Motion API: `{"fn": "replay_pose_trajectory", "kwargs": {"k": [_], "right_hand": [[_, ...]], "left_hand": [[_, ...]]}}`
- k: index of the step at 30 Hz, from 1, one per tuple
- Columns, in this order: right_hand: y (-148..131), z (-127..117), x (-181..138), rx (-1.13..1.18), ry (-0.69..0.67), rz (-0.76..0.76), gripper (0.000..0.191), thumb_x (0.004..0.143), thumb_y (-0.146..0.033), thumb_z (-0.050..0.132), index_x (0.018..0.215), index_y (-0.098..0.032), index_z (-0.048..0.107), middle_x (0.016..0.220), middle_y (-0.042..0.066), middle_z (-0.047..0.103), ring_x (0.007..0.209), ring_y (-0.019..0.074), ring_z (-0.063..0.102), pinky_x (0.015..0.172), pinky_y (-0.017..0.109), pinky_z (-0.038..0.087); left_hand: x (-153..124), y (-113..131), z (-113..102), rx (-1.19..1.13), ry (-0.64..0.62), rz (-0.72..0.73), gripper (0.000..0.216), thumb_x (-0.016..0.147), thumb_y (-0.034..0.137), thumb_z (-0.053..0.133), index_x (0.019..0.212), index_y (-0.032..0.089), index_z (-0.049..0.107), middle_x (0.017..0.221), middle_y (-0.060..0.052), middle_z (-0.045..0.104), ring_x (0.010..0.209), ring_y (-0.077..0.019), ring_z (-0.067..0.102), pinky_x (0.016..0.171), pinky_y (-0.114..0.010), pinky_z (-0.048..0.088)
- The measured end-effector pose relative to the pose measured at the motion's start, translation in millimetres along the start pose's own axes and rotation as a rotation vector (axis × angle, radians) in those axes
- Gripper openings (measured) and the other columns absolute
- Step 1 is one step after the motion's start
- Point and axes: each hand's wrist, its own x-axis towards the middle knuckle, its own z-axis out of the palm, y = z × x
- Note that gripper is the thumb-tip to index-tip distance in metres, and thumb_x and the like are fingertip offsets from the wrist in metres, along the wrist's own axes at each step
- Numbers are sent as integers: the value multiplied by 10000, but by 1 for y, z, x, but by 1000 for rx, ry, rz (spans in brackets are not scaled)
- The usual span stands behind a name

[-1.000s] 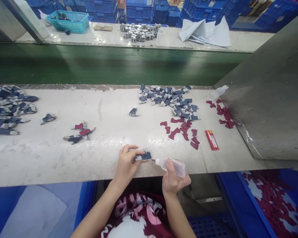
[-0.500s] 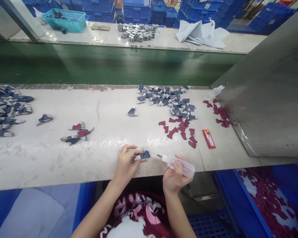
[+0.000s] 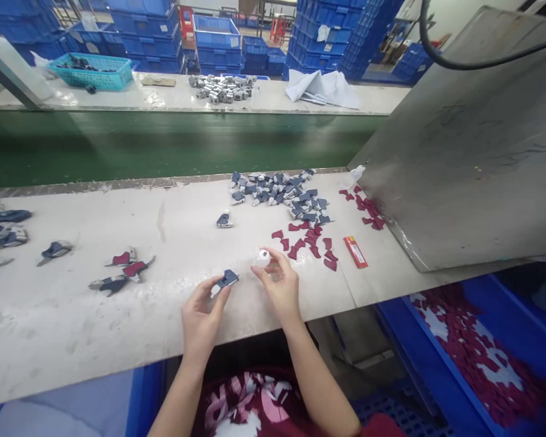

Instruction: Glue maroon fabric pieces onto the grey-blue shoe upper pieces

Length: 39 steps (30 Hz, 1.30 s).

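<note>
My left hand (image 3: 202,315) pinches a small blue and grey piece (image 3: 227,279) just above the white worktable (image 3: 73,303), near its front edge. My right hand (image 3: 279,288) is beside it, fingers closed round a small clear squeeze bottle (image 3: 261,258) that points away from me. A loose pile of blue and grey pieces (image 3: 282,194) lies farther back, with dark red cut pieces (image 3: 307,243) in front of it. A single blue piece (image 3: 224,220) sits alone behind my hands.
Joined red and blue pieces (image 3: 122,270) lie to the left, and more blue pieces (image 3: 0,227) at the left edge. A red lighter (image 3: 355,251) lies right of the red pieces. A slanted metal panel (image 3: 459,158) stands at right; a green conveyor belt (image 3: 164,145) runs behind.
My right hand has swung the bottle from lying sideways near the table edge to standing end-on closer to the piece. My left hand has lifted the piece. The view has shifted.
</note>
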Motion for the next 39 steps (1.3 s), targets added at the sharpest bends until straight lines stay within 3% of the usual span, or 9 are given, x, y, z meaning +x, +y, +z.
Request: {"fn": "replay_pose_trajectory", "kwargs": {"k": [4,7,11,17,21,24,26,32,39], "right_hand": [[8,-24,6,-167,-60,-139,614,801,-329,767,1381,-260,578,1325,100,649,1005,225,646,758,348,596],[16,-56,17,-437,4,-322,399,865,-304,715,1262,-283,688,1219,78,691,1089,271,567,880,438,556],[25,-80,34,-623,7,-382,225,889,-347,701,1086,-268,776,1100,80,712,1003,284,517,870,482,525],[30,-72,34,-667,44,-466,189,950,-327,624,982,-251,794,936,84,719,974,284,502,865,490,519],[24,-70,6,-713,-13,-565,229,930,-374,653,1060,-224,766,1150,128,697,1127,324,498,928,534,515],[20,-74,-25,-697,-172,-643,447,856,-477,728,1219,-218,697,1256,130,685,1204,348,523,956,533,522],[22,-77,-43,-685,-265,-696,596,835,-497,746,1342,-212,616,1268,130,695,1190,341,571,938,509,538],[37,-81,-69,-546,-206,-859,476,874,-131,722,1318,-273,629,1058,41,782,997,224,698,817,368,592],[33,-66,-78,-403,16,-632,216,897,-132,683,1026,-286,760,852,31,685,767,176,674,683,318,593]], "left_hand": [[1,4,-4,-6,23,-29,296,752,399,781,945,175,754,990,-90,794,991,-266,736,927,-370,563],[0,9,-7,13,4,-17,274,759,388,778,941,184,759,983,-84,797,997,-268,741,928,-367,565],[-4,13,-6,-10,-34,-10,258,751,370,790,933,188,769,969,-76,798,990,-264,745,924,-357,568],[-11,14,1,-196,-141,-202,370,714,428,856,980,181,784,996,-83,798,981,-248,746,922,-334,572],[-13,14,2,-490,-217,-452,511,630,502,904,978,146,786,904,-93,797,806,-202,754,880,-342,598],[-13,17,2,-607,-226,-513,520,571,486,940,922,137,782,835,-75,783,718,-165,731,818,-313,608],[-13,20,2,-640,-240,-524,519,553,469,953,917,147,770,813,-56,778,712,-150,727,811,-293,605],[-17,30,5,-501,-236,-430,482,593,443,937,935,179,724,824,-41,795,747,-189,766,834,-322,613],[-22,25,13,-266,-245,-246,329,697,363,856,948,174,758,978,-87,806,909,-266,776,866,-352,615]]}}
